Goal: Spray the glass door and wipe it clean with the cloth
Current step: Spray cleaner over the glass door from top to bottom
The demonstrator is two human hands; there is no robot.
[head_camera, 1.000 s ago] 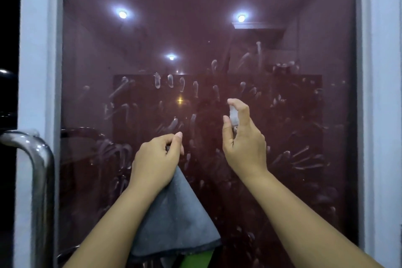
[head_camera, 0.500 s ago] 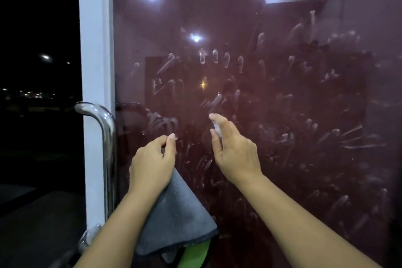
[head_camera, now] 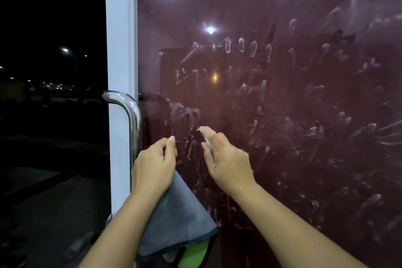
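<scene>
Left hand (head_camera: 153, 164) fingers curled, gripping grey cloth (head_camera: 176, 222); cloth hangs toward 5 o'clock, green patch at lower edge. Right hand (head_camera: 226, 159) fingers wrapped round small spray bottle (head_camera: 207, 141), mostly hidden. Glass door (head_camera: 282, 93) smeared with white streaks, 12 to 3 o'clock. Metal handle (head_camera: 132, 119) at 9 o'clock of left hand, on white frame (head_camera: 119, 39).

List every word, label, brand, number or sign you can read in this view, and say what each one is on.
No readable text anywhere in this view.
Smeared dark glass door: only white finger smudges; the marks beside the chrome door handle are streaks, not letters.
Small spray bottle in the right hand: mostly hidden, no label visible.
Grey microfibre cloth in the left hand: no tag or print visible.
</scene>
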